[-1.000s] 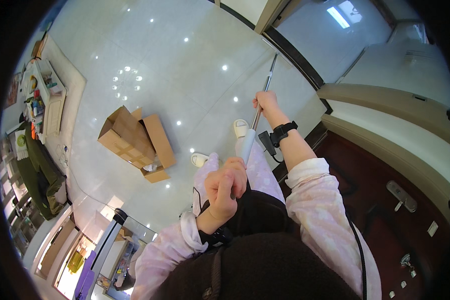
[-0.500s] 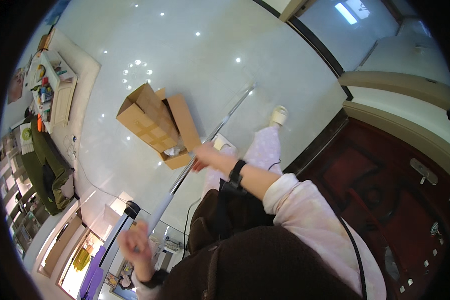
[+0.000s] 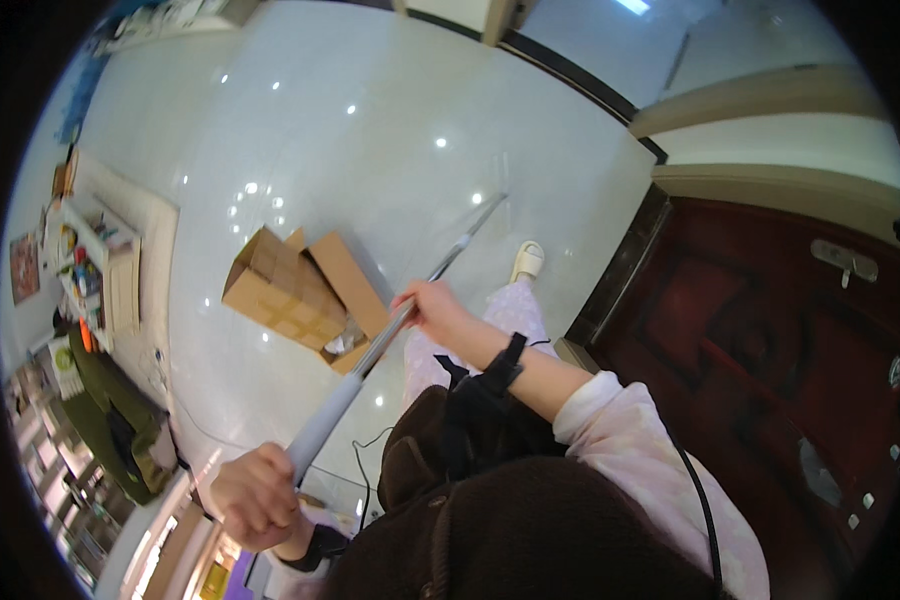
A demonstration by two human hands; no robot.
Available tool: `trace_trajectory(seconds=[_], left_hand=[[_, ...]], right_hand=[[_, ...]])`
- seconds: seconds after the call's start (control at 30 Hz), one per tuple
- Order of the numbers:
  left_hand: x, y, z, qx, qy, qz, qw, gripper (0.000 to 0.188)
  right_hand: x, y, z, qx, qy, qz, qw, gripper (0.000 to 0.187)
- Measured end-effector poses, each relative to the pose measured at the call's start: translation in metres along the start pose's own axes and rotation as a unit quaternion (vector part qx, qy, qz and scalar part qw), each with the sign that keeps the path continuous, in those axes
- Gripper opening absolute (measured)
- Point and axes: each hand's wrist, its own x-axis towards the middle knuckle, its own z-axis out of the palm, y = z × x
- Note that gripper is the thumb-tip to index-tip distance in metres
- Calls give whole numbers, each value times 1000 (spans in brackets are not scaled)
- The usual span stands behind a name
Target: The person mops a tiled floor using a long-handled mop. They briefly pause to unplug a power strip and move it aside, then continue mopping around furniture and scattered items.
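Note:
A long pole (image 3: 325,420) with a light grey grip and a shiny metal shaft slants from lower left to the floor at upper right. Its far end carries a faint, see-through-looking head too blurred to name. My left hand (image 3: 255,497) is closed at the top end of the grey grip. Farther down, my right hand (image 3: 435,308) wraps round the metal shaft, a black strap on its wrist. Just left of the shaft, an open cardboard box (image 3: 288,292) lies on the glossy pale floor (image 3: 390,175).
A dark red door (image 3: 740,400) with a metal handle is at right, beside a door frame. My foot in a cream slipper (image 3: 528,261) stands near the pole's far end. At left are a cluttered white cabinet (image 3: 122,285) and an olive sofa (image 3: 115,420). A thin cable trails across the floor.
My left hand, spread and blurred before, is now closed at the grip's end. My right hand stays on the shaft. The view has turned, and the box appears lower.

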Motion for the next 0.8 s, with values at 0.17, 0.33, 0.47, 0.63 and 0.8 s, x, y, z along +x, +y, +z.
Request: trace_trajectory(seconds=[0.17, 0.33, 0.47, 0.63, 0.8], left_hand=[[77, -93, 145, -112, -217, -62, 968, 47], [123, -177, 283, -145, -370, -73, 915, 29], [147, -220, 357, -92, -392, -82, 912, 24], [160, -245, 369, -105, -317, -93, 938, 35], [143, -230, 296, -46, -111, -130, 984, 43]], right_hand=[[-24, -148, -145, 96, 82, -158, 979, 15], [-56, -269, -280, 140, 164, -187, 958, 11], [-67, -336, -341, 126, 189, -196, 954, 18], [-40, -369, -353, 148, 210, -187, 948, 18], [18, -332, -302, 33, 184, -119, 975, 5]])
